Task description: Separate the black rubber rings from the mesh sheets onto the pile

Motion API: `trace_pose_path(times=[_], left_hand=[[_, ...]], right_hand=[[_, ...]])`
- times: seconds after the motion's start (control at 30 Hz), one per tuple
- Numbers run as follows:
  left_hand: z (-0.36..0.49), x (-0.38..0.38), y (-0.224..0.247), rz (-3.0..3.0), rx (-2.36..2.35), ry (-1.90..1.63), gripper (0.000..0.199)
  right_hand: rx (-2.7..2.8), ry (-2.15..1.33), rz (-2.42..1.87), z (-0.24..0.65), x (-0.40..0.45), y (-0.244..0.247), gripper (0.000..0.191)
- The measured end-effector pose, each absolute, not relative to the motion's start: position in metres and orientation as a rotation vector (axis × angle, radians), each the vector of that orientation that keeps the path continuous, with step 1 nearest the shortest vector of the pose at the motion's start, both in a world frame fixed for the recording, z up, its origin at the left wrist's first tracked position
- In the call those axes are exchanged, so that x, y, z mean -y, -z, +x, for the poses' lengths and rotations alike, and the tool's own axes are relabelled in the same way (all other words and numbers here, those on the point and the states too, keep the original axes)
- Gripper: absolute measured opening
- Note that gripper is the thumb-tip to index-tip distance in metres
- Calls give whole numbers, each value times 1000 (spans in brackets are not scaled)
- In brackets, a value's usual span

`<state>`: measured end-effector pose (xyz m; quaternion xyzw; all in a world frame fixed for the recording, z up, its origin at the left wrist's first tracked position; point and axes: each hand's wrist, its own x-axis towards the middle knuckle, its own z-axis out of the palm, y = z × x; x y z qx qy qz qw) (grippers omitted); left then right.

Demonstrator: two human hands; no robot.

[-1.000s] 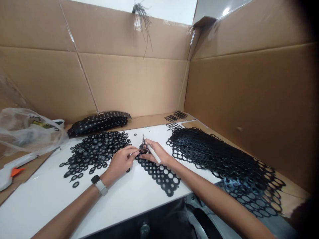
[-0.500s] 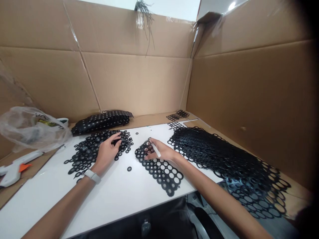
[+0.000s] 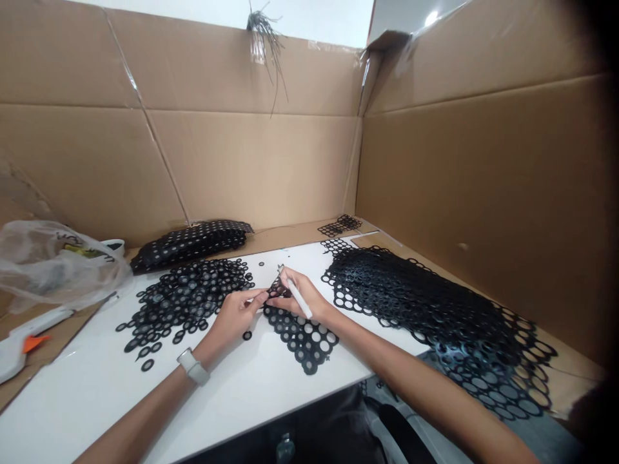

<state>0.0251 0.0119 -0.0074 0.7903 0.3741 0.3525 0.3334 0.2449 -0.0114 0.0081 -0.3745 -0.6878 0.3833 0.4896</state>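
A black mesh sheet of joined rings (image 3: 304, 338) lies on the white tabletop (image 3: 232, 399), its far end lifted; some openings hold grey-centred discs. My right hand (image 3: 305, 299) grips this raised end and keeps a white pen-like stick (image 3: 300, 298) between its fingers. At the mesh's left edge, my left hand (image 3: 240, 314) is closed in a pinch, fingertips touching or very near the mesh; what is between them is hidden. Left of the hands spreads a pile of small black discs with grey centres (image 3: 193, 293). One loose disc (image 3: 247, 335) lies just beneath my left hand.
A long heap of black ring mesh (image 3: 416, 293) covers the right side, hanging past the table edge. At the back lie a dotted black mesh bundle (image 3: 193, 241) and a small mesh piece (image 3: 340, 225). A glue gun (image 3: 29, 341) and plastic bag (image 3: 62, 264) are left. Cardboard walls (image 3: 251, 167) enclose the table.
My left hand has moved right from the disc pile to the mesh edge, its fingers now pinched together. My right hand still holds the mesh and white stick. The view has shifted slightly.
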Motion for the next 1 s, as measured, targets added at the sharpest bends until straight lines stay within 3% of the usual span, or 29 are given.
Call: trace_pose_path(times=[0.33, 0.57, 0.77, 1.0], left_hand=[[21, -20, 15, 1864, -1044, -867, 44], [-8, -40, 4, 1844, -1234, -1047, 47], [-40, -55, -8, 2011, -1423, -1164, 36], [-14, -34, -13, 2293, -1312, -1220, 33]], right_hand=[[1643, -1025, -871, 237, 11, -8, 51], [1664, -1042, -932, 252, 3, 1, 51], [1671, -1138, -1039, 270, 0, 2, 61], [1583, -1117, -1044, 265, 0, -3, 66]])
